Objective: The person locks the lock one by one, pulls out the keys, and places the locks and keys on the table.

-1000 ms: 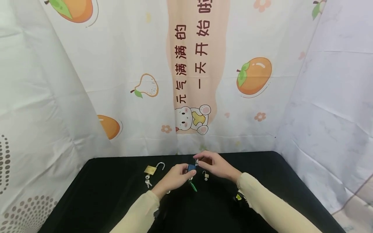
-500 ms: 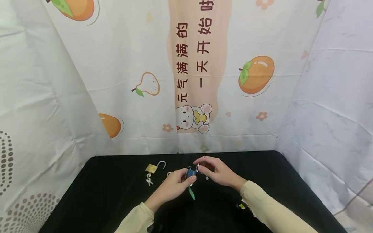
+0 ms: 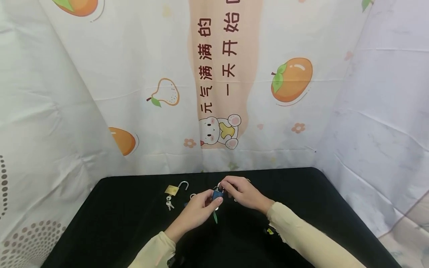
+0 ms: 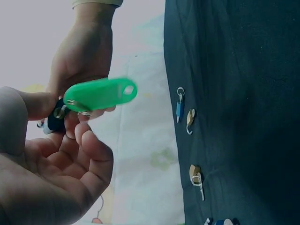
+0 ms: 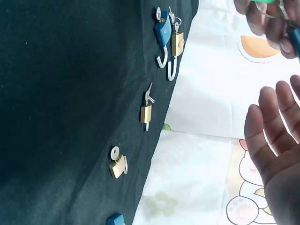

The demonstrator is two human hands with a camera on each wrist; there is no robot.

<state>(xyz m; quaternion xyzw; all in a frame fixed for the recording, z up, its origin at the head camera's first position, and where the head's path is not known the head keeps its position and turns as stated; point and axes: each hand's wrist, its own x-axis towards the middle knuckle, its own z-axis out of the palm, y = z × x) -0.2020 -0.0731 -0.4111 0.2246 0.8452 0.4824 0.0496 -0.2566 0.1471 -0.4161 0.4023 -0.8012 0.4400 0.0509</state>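
Note:
My left hand [image 3: 197, 210] grips a blue padlock [image 3: 218, 194] between thumb and fingers, just above the black table. From its key ring hangs a green key tag [image 4: 101, 93], blurred in the left wrist view. At the padlock's top, the thumb and forefinger of my right hand [image 3: 244, 193] pinch the metal shackle [image 3: 219, 184]. In the right wrist view, the other fingers of the right hand [image 5: 281, 145] stretch out past the padlock. Fingers partly hide the shackle, so whether it is locked cannot be seen.
Beyond my left hand lies a brass padlock [image 3: 172, 190] with its shackle open and keys attached. Several more padlocks lie along the black cloth [image 5: 70, 93], among them a blue one [image 5: 162, 30] and a brass one [image 5: 146, 113]. A printed curtain [image 3: 161, 130] hangs behind.
Both hands and the blue padlock have shifted slightly left. The right hand has drawn closer to the left, and its fingers now cover more of the shackle. The head view has tilted slightly.

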